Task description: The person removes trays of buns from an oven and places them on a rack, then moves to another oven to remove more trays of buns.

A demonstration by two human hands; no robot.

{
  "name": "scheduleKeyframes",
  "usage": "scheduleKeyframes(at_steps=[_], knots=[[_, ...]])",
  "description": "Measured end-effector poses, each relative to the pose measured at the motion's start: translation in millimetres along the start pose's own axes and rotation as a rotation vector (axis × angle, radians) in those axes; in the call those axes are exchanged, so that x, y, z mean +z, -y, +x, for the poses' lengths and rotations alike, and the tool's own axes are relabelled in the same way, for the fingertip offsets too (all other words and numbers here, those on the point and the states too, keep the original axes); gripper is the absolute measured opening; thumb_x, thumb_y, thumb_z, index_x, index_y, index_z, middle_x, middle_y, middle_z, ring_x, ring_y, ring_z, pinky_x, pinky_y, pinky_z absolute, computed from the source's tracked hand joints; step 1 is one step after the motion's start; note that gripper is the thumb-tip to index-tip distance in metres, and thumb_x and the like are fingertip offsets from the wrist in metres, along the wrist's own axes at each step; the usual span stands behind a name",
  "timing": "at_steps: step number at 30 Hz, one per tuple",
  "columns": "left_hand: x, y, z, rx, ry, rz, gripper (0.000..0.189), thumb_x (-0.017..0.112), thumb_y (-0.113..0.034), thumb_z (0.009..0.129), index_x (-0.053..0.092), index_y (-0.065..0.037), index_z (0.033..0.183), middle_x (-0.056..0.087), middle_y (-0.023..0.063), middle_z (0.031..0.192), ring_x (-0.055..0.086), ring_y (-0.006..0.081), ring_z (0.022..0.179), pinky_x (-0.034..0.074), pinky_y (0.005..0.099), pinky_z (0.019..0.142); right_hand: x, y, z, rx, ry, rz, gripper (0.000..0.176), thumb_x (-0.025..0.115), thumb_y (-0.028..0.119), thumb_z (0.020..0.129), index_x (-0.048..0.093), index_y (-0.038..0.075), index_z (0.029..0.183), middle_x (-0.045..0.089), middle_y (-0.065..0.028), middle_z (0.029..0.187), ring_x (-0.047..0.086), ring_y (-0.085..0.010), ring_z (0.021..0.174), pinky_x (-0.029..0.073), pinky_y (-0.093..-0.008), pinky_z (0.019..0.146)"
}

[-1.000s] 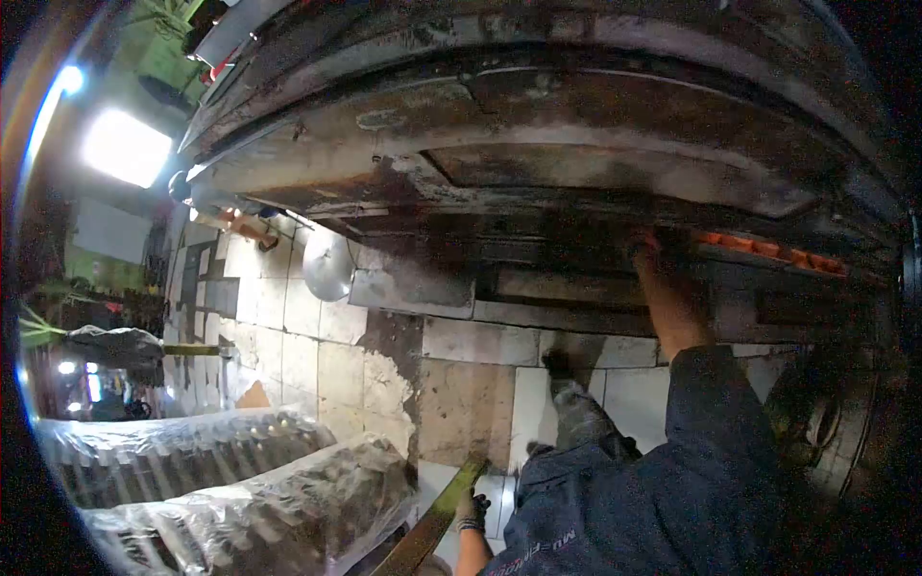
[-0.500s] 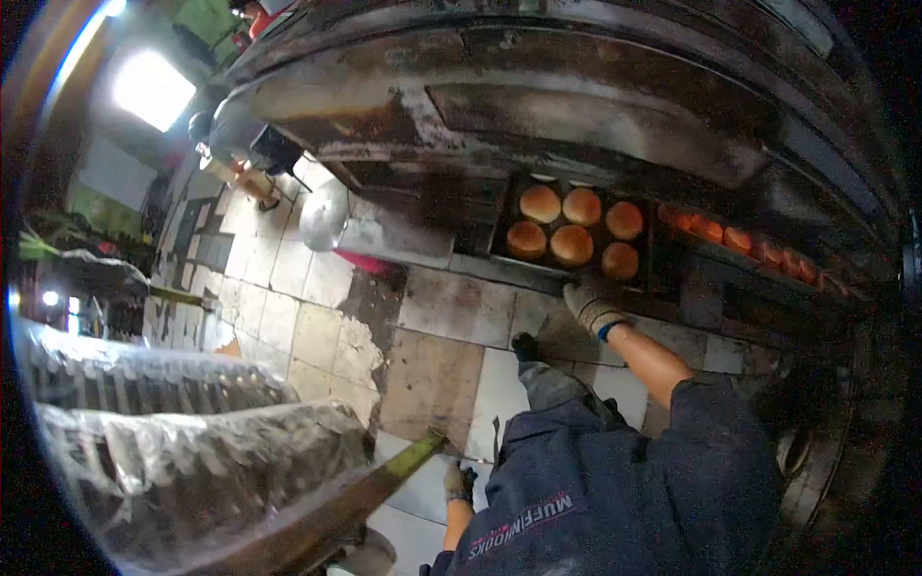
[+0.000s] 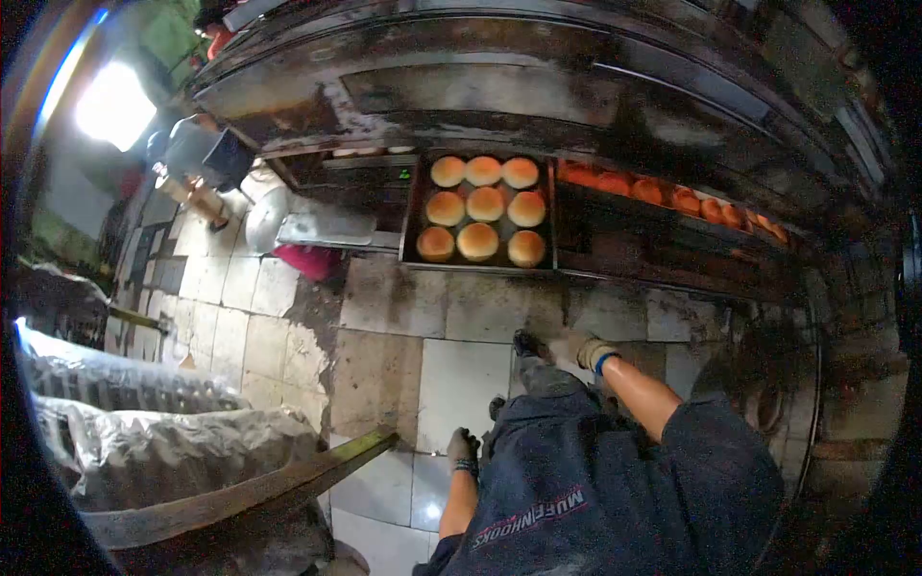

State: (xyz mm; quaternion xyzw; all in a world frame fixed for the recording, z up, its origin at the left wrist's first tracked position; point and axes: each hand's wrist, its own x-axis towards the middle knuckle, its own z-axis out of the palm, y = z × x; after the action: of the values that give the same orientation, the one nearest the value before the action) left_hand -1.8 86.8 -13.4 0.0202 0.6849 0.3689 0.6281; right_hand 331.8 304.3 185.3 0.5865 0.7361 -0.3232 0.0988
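My right hand (image 3: 592, 352), in a pale work glove with a blue band at the wrist, hangs apart from the oven front. Its fingers look loosely stretched, though slightly blurred, and nothing shows in them. Beyond it, a dark baking tray (image 3: 479, 268) with several round browned buns (image 3: 485, 204) in rows sticks partly out of the oven mouth. My left hand (image 3: 463, 449), also gloved, is low over the floor tiles near my body. Its thumb stands a little apart from the fingers, and I see no object in it.
More buns (image 3: 648, 189) glow inside the oven (image 3: 442, 91) at right. Plastic-covered racks (image 3: 173, 442) and a wooden beam (image 3: 288, 477) stand at lower left. A metal bowl (image 3: 266, 223), a pink-red cloth or bag (image 3: 305, 261) and another person (image 3: 192, 158) are at upper left.
My right hand has let go of the tray's front edge and drawn back toward me. More rows of buns now show in the tray. The view has swung to the right.
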Motion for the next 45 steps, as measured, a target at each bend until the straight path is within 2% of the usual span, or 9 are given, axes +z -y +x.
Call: scheduleKeyframes(at_steps=[4, 13, 17, 23, 28, 30, 36, 42, 45], knots=[[99.4, -81.0, 1.1, 0.285, 0.211, -0.124, 0.062, 0.061, -0.028, 0.083, 0.038, -0.003, 0.135, 0.052, 0.0118, 0.118, 0.052, 0.0206, 0.1, 0.044, 0.0328, 0.079, 191.5, -189.5, -61.5, 0.455, -0.096, -0.364, 0.042, 0.033, 0.035, 0.095, 0.055, 0.007, 0.118, 0.06, -0.0143, 0.117, 0.059, -0.0326, 0.101, 0.047, -0.0407, 0.084], [311.6, -274.5, 44.2, 0.084, 0.558, -0.142, 0.053, 0.047, -0.056, 0.079, 0.055, -0.018, 0.114, 0.06, 0.0028, 0.092, 0.055, 0.0159, 0.083, 0.038, 0.035, 0.08, 74.6, -252.6, -228.1, 0.712, -0.236, 0.555, 0.056, 0.033, 0.043, 0.094, 0.046, 0.0, 0.129, 0.042, -0.0155, 0.138, 0.042, -0.0317, 0.124, 0.035, -0.0372, 0.1], [331.0, -268.9, 10.5, 1.416, 0.123, 1.757, 0.042, 0.042, -0.027, 0.089, 0.048, -0.007, 0.125, 0.055, 0.0079, 0.124, 0.051, 0.0195, 0.114, 0.043, 0.0358, 0.091, 39.5, -322.9, -223.5, 0.753, -0.358, 0.854, 0.055, 0.037, 0.041, 0.094, 0.045, 0.001, 0.131, 0.044, -0.019, 0.135, 0.042, -0.0341, 0.123, 0.037, -0.041, 0.099], [355.0, -218.0, -97.4, 0.178, 0.616, -0.624, 0.054, 0.036, -0.042, 0.09, 0.048, -0.001, 0.122, 0.054, 0.0124, 0.124, 0.05, 0.0239, 0.113, 0.038, 0.0419, 0.099, -43.7, -487.4, -131.3, 0.216, -0.792, 1.393, 0.053, 0.043, 0.039, 0.091, 0.043, 0.005, 0.132, 0.05, -0.0191, 0.127, 0.05, -0.036, 0.111, 0.043, -0.044, 0.091], [326.6, -155.8, -168.9, 0.365, 0.475, -0.4, 0.035, 0.061, -0.018, 0.081, 0.055, -0.001, 0.111, 0.062, 0.0112, 0.112, 0.058, 0.0213, 0.101, 0.046, 0.0366, 0.088, -177.3, -543.4, -96.5, 0.614, -0.863, 0.647, 0.046, 0.046, 0.037, 0.09, 0.049, 0.006, 0.125, 0.054, -0.0171, 0.12, 0.054, -0.0336, 0.102, 0.045, -0.0437, 0.084], [357.8, -147.8, -227.8, 0.871, -0.212, 1.053, 0.014, 0.054, -0.014, 0.083, 0.059, -0.003, 0.089, 0.067, 0.0025, 0.088, 0.063, 0.0184, 0.078, 0.05, 0.0291, 0.072, -190.1, -552.4, -93.8, 0.67, -0.781, 0.499, 0.044, 0.048, 0.036, 0.089, 0.051, 0.007, 0.122, 0.056, -0.0163, 0.117, 0.055, -0.0326, 0.099, 0.046, -0.0436, 0.082], [300.4, -121.0, -149.6, 0.869, -0.276, 1.271, 0.031, 0.058, -0.017, 0.081, 0.059, 0.004, 0.103, 0.064, 0.0106, 0.103, 0.06, 0.0219, 0.088, 0.05, 0.0385, 0.084, -137.0, -512.1, -139.9, 0.609, -0.787, 0.055, 0.036, 0.052, 0.033, 0.088, 0.058, 0.008, 0.114, 0.061, -0.0139, 0.109, 0.06, -0.0298, 0.089, 0.049, -0.0433, 0.075], [327.9, -108.7, -168.7, 0.591, 0.082, -0.099, 0.031, 0.044, -0.021, 0.087, 0.056, 0.001, 0.104, 0.064, 0.0092, 0.104, 0.057, 0.0241, 0.101, 0.043, 0.0389, 0.094, -81.3, -458.5, -196.3, 0.56, -0.701, -0.028, 0.035, 0.055, 0.032, 0.086, 0.061, 0.01, 0.111, 0.063, -0.0135, 0.105, 0.062, -0.0312, 0.086, 0.05, -0.0439, 0.073], [339.2, -111.8, -184.2, 0.813, -0.147, 0.858, 0.031, 0.053, -0.015, 0.084, 0.054, 0.009, 0.104, 0.06, 0.0196, 0.108, 0.059, 0.0249, 0.092, 0.05, 0.0417, 0.086, -71.2, -460.9, -173.7, 0.583, -0.626, 0.33, 0.038, 0.055, 0.035, 0.086, 0.06, 0.01, 0.114, 0.062, -0.0159, 0.107, 0.061, -0.0349, 0.086, 0.05, -0.0438, 0.073]])
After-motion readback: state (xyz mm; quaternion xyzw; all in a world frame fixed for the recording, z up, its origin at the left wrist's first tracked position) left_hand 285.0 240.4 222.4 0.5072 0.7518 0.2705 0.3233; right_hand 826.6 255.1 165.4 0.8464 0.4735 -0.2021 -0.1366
